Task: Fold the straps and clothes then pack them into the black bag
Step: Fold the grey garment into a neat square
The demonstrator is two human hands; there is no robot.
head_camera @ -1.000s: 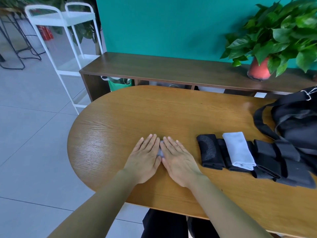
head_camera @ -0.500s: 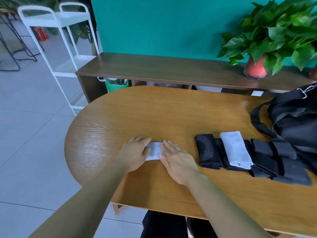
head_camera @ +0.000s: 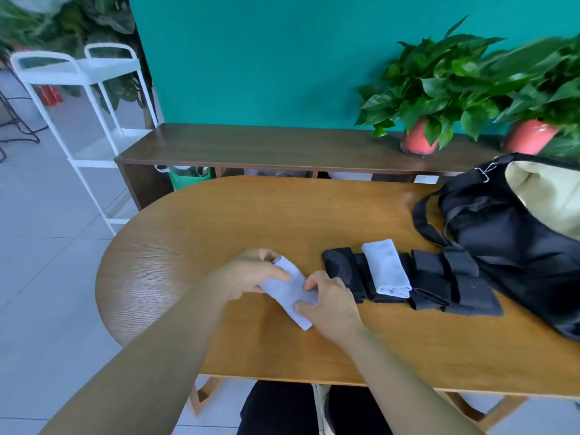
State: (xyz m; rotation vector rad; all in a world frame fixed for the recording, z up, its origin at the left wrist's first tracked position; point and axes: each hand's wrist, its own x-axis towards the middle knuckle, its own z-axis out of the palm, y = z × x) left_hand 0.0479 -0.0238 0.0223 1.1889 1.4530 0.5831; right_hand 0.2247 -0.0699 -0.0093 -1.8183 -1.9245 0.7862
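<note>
A small folded pale-grey cloth [head_camera: 290,291] lies at an angle on the wooden table [head_camera: 219,221]. My left hand [head_camera: 251,273] grips its far left end with curled fingers. My right hand [head_camera: 328,301] pinches its near right edge. To the right lies a row of folded black straps [head_camera: 439,281], with a second folded pale cloth [head_camera: 387,268] on top of them. The black bag [head_camera: 508,233] stands at the table's right end, open, showing a cream lining.
A dark wooden bench [head_camera: 266,146] runs along the teal wall behind the table, with two potted plants [head_camera: 430,89] on its right part. A white metal trolley [head_camera: 84,98] stands on the tiled floor at the left.
Both hands pressed flat on the cloth a second ago. Now they grip it at both ends and it lies turned at an angle. The view has shifted right, showing more of the bag.
</note>
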